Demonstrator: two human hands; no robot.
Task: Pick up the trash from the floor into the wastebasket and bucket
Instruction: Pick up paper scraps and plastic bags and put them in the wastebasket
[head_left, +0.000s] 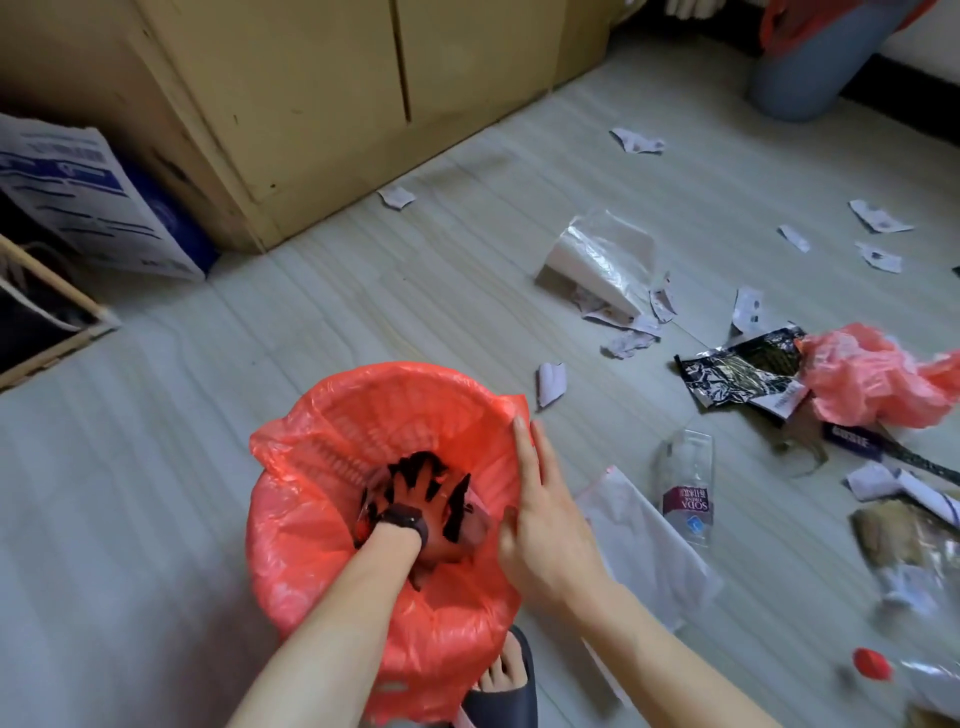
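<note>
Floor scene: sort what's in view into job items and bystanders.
Job: wastebasket, left hand, right hand, soda bottle, red bag, foil wrapper, paper scraps, blue bucket.
Bystanders: cabinet, cardboard box.

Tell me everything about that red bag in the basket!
The red bag is thin, crinkly plastic lining a round basket, its edge folded loosely over the rim. It stands upright on the pale floor. The left hand reaches deep inside, fingers spread; the right hand rests flat on the rim's right side.
</note>
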